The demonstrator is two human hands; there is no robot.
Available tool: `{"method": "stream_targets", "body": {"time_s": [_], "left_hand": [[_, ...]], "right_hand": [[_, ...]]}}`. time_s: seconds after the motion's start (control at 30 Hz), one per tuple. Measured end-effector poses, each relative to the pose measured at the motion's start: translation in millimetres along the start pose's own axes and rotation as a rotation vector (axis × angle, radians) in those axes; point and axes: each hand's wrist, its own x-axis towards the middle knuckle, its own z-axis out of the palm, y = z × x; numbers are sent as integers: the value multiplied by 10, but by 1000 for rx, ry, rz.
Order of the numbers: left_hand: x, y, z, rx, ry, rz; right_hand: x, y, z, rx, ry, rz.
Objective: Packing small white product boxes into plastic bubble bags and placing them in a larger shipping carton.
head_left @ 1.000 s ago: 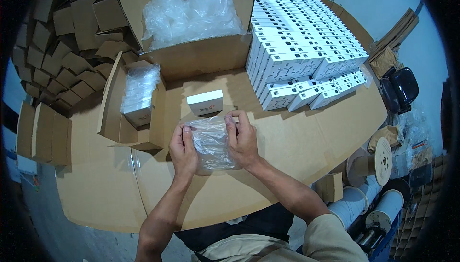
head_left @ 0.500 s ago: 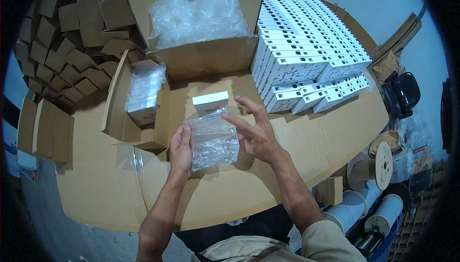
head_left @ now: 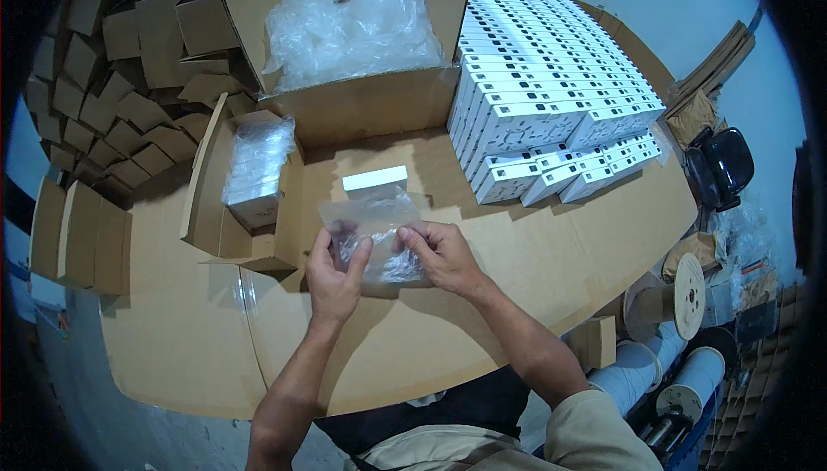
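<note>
Between my two hands is a clear plastic bag (head_left: pixel 379 217), held up in front of me. My left hand (head_left: pixel 336 277) grips its left side, with the thumb on the near face. On the right side, my right hand (head_left: pixel 441 255) pinches the film between thumb and fingers. Just beyond the bag a small white box (head_left: pixel 375 180) stands on the cardboard-covered table; the bag hides its lower part. Left of my hands, an open cardboard carton (head_left: pixel 207 187) holds a row of white boxes wrapped in clear plastic (head_left: pixel 257 161).
A large carton (head_left: pixel 370 100) full of loose clear bags (head_left: pixel 353 31) stands at the back. Tall stacks of white boxes (head_left: pixel 534 118) fill the back right. Many folded cartons (head_left: pixel 146 66) are piled at the left. Wire spools (head_left: pixel 689 299) lie off the table's right edge.
My right hand has come down and inward from beside the white box and closed on the bag's right side. The bag's top now tilts away, and its film is spread between both hands.
</note>
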Motion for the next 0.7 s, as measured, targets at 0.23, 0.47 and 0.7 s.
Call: {"method": "stream_targets", "body": {"time_s": [0.23,0.47,0.7], "left_hand": [[-43,153,112,51,90,-150],[-44,120,105,132,38,-88],[-44,176,113,90,-68,-115]], "right_hand": [[49,19,51,283,60,-13],[87,-64,-181,198,234,-354],[71,-127,-314,-63,88,-437]]}}
